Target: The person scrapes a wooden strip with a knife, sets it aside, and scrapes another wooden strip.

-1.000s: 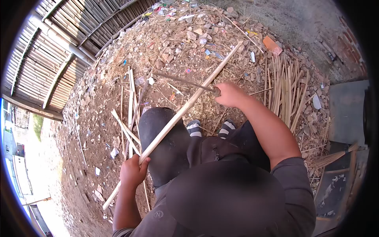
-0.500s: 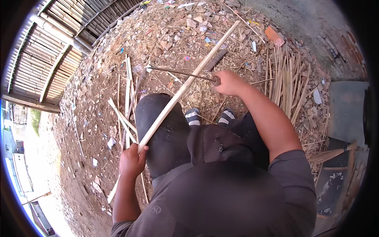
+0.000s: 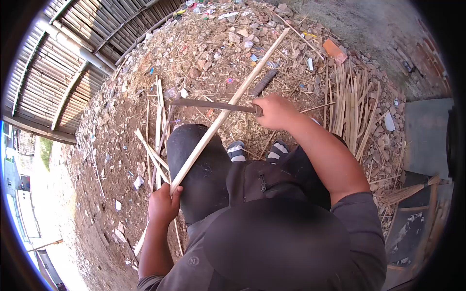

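Outermost, takes in stony, straw-strewn ground (image 3: 109, 194), bordered by a slatted fence (image 3: 39, 92) on the left and a grey wall (image 3: 371, 31) at upper right. Crouches over it with knees raised, dark trouser leg (image 3: 196, 145) on the left and sandalled feet (image 3: 237, 151) set down ahead. To the right of the legs, shows a loose pile of strips (image 3: 352, 109); beside the left knee, a few smaller offcuts (image 3: 151, 153), some crossed.

Holds the long pale strip (image 3: 213, 127) aslant over the left knee, near end in the left hand (image 3: 162, 206), far end pointing up and away. Has that hand closed, thumb along the wood. Grips a knife (image 3: 204, 103) in the right hand (image 3: 276, 111), fingers wrapped shut about the mostly hidden handle, blade reaching leftward across the strip. Cannot tell from above whether edge and wood touch. Just beyond the right hand, shows a short dark ridged piece (image 3: 265, 82) on the ground.

Could skid along the strip towards the left knee or thumb, given a hard knot or a sudden loss of resistance. Might also twist or swing the far end, with grip at one end only, or gouge too deep with the blade tilted steeply.
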Demonstrator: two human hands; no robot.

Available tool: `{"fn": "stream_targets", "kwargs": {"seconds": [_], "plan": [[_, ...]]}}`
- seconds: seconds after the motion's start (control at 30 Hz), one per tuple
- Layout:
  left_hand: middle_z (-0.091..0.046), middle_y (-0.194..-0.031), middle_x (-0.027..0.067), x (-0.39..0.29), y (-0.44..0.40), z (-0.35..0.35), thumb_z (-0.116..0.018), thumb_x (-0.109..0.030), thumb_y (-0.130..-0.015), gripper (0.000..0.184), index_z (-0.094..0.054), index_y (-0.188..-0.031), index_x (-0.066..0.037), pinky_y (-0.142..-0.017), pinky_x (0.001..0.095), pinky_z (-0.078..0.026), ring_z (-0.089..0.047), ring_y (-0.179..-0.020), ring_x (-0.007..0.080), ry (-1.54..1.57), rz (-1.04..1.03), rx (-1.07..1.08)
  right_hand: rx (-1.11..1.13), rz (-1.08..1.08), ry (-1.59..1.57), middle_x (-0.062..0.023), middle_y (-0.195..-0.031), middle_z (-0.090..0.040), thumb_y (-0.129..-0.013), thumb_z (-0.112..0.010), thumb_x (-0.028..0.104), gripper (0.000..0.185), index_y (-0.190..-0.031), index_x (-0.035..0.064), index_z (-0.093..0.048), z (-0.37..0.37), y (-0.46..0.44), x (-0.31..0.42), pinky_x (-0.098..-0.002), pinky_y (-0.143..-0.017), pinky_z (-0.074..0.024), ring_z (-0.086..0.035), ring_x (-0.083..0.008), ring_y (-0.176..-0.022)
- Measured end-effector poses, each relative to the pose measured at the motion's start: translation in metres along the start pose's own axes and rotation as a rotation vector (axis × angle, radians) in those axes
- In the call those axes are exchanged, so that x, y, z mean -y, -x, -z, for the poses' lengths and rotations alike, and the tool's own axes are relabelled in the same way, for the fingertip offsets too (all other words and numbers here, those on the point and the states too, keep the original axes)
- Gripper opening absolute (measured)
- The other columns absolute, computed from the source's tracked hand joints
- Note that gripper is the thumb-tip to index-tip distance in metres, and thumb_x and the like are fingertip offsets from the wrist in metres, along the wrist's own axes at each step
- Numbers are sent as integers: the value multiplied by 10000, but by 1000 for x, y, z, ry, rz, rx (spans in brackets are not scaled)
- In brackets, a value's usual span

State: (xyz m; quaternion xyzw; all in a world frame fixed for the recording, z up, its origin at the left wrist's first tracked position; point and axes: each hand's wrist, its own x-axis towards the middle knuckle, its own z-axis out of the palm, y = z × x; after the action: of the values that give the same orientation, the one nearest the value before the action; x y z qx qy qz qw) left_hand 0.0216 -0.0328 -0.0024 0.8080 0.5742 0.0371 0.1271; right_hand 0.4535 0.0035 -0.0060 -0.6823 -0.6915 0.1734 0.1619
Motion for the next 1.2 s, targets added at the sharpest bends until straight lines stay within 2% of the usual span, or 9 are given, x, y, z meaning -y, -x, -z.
{"fn": "stream_targets", "kwargs": {"seconds": [0.07, 0.17, 0.33, 0.47, 0.57, 0.7, 0.8, 0.9, 1.2], "plan": [[-628, -678, 236, 2, 2, -2, -641, -468, -973, 489, -537, -793, -25, -604, 558, -488, -644, -676, 471, -30, -4, -8, 13, 50, 68, -216, -841, -698, -751, -658, 173, 207, -913, 52, -697, -3, 2, 0, -508, -731, -532, -677, -434, -822], [-629, -676, 234, -4, -3, -3, -646, -472, -966, 484, -542, -793, -32, -610, 563, -491, -647, -671, 472, -55, 26, -1, 68, -144, -102, -211, -850, -702, -752, -674, 184, 220, -924, 48, -695, -21, -20, -49, -509, -735, -532, -680, -431, -832], [-632, -674, 234, 1, -1, 0, -645, -459, -967, 480, -543, -778, -30, -609, 561, -491, -647, -671, 471, -25, -5, -24, -126, -2, -7, -223, -864, -703, -746, -694, 205, 225, -904, 46, -711, -8, 2, -17, -500, -760, -540, -694, -409, -847], [-637, -680, 233, -2, 2, -2, -654, -476, -956, 487, -556, -788, -29, -615, 566, -493, -652, -684, 466, -34, 4, 3, 6, -110, -171, -212, -866, -703, -752, -669, 186, 217, -916, 51, -712, -25, -14, -60, -484, -751, -539, -693, -401, -839], [-645, -696, 235, -9, -10, 7, -646, -502, -954, 503, -570, -799, -30, -631, 566, -496, -655, -704, 470, -37, 19, -5, 52, -120, -31, -187, -1032, -732, -773, -674, 219, 359, -1108, 92, -700, -9, -7, -56, -478, -834, -560, -699, -381, -962], [-646, -705, 240, -5, -8, 8, -626, -518, -961, 518, -571, -806, -27, -643, 571, -492, -658, -716, 472, -30, 20, 25, 47, -53, 5, -176, -976, -720, -763, -710, 249, 365, -1094, 97, -674, 7, 6, -44, -494, -815, -551, -694, -379, -963], [-646, -710, 242, -8, -5, 4, -630, -509, -960, 509, -566, -808, -27, -645, 571, -489, -656, -717, 474, -2, 28, 16, -103, 3, -40, -168, -874, -701, -759, -751, 225, 254, -960, 83, -688, 12, 17, -38, -492, -736, -524, -685, -392, -855], [-646, -708, 239, -6, -8, 2, -636, -497, -960, 499, -563, -810, -27, -646, 572, -487, -654, -715, 474, -6, 12, 21, -169, 28, -187, -153, -898, -704, -754, -770, 221, 268, -970, 90, -681, 14, 20, -43, -493, -734, -520, -686, -383, -863], [-630, -668, 224, -7, -6, -1, -650, -462, -960, 472, -559, -790, -31, -611, 555, -483, -647, -667, 462, 29, 40, 10, -166, 114, 185, -121, -790, -684, -765, -768, 293, 278, -961, 124, -666, 25, 14, -21, -513, -711, -537, -697, -371, -823]]}}
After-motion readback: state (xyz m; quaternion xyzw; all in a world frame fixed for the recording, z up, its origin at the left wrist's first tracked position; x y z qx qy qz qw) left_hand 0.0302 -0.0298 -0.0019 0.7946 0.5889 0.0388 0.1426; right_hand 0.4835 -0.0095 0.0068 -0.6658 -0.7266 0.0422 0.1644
